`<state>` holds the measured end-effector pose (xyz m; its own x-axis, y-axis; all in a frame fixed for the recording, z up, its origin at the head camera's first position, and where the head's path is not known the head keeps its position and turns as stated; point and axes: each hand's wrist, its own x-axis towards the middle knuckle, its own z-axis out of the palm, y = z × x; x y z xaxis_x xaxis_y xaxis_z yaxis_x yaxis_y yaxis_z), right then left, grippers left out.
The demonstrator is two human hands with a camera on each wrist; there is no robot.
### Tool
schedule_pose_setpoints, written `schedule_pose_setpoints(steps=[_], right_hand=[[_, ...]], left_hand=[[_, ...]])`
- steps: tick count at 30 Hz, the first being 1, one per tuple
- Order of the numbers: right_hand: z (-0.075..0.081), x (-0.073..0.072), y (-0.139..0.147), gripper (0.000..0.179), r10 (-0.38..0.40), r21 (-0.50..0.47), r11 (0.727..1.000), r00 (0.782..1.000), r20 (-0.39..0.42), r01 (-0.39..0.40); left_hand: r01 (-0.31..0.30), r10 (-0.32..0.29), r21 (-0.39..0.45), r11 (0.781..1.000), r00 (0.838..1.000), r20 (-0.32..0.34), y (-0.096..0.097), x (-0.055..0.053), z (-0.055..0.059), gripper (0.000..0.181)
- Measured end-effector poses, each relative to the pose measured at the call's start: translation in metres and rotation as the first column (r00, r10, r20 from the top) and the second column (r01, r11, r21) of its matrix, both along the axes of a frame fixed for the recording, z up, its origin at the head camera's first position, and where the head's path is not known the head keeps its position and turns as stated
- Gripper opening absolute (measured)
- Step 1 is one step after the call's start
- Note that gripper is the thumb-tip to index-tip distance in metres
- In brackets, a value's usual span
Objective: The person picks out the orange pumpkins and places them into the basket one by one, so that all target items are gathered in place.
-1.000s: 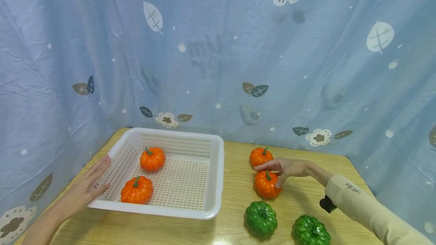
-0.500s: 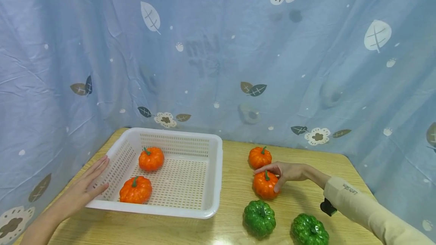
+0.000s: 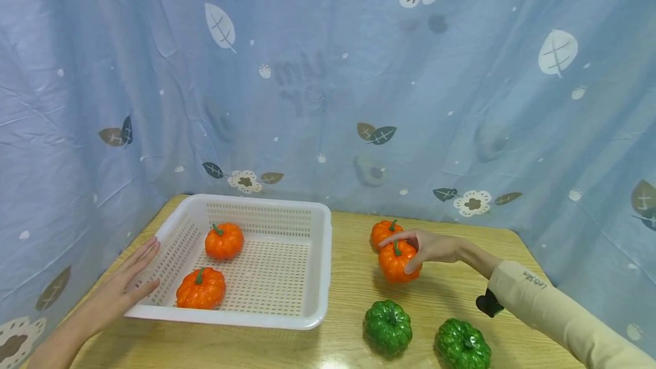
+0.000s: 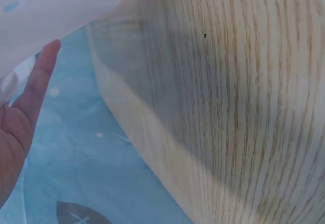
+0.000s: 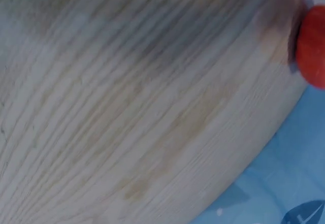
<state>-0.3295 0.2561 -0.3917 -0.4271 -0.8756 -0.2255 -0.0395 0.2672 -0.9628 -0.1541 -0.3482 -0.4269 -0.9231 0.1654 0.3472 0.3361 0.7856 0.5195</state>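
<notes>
My right hand (image 3: pixel 430 247) grips a small orange pumpkin (image 3: pixel 396 265) with a green stem, thumb on its near right side and fingers over its far side. A shadow shows on the table below it. Just behind stands another orange pumpkin (image 3: pixel 383 232), partly hidden; the right wrist view catches an orange pumpkin (image 5: pixel 313 46) at its edge. My left hand (image 3: pixel 115 289) rests with straight fingers against the left side of a white plastic basket (image 3: pixel 322 266). In the left wrist view its thumb touches the basket wall (image 4: pixel 61 10). Inside lie two orange pumpkins, one far (image 3: pixel 224 242), one near (image 3: pixel 201 289).
Two green pumpkins, one nearer the middle (image 3: pixel 388 328) and one farther right (image 3: pixel 463 344), sit at the front of the wooden table (image 3: pixel 287 349). A blue patterned curtain (image 3: pixel 287 101) hangs behind the table and along both sides.
My right hand has closed round the nearer orange pumpkin and raised it off the table. The left hand stays at the basket. The head view has shifted slightly.
</notes>
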Motion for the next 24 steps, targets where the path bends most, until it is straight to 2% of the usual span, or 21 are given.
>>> schedule_pose_setpoints(steps=[5, 10, 16, 20, 24], right_hand=[[0.002, 0.009, -0.009, 0.059, -0.068, -0.014, 0.998, 0.997, -0.046, 0.068], [0.005, 0.015, -0.013, 0.053, -0.164, -0.075, 0.985, 0.981, -0.099, 0.157], [0.015, 0.025, -0.022, 0.056, -0.259, -0.125, 0.963, 0.952, -0.163, 0.24], [0.026, 0.038, -0.036, 0.056, -0.345, -0.148, 0.936, 0.918, -0.197, 0.32], [0.039, 0.049, -0.053, 0.059, -0.387, -0.179, 0.919, 0.893, -0.229, 0.353]], left_hand=[[-0.005, 0.005, -0.007, 1.0, 1.0, 0.008, -0.001, 0.0, 0.0, 0.069], [0.001, -0.001, -0.005, 1.0, 1.0, 0.014, -0.001, -0.001, 0.0, 0.069], [0.014, -0.014, 0.006, 1.0, 1.0, 0.001, 0.0, -0.002, 0.001, 0.069], [0.006, -0.006, 0.002, 1.0, 1.0, -0.003, -0.001, -0.002, 0.0, 0.07], [0.003, -0.003, 0.006, 1.0, 1.0, -0.01, -0.002, -0.001, -0.002, 0.07]])
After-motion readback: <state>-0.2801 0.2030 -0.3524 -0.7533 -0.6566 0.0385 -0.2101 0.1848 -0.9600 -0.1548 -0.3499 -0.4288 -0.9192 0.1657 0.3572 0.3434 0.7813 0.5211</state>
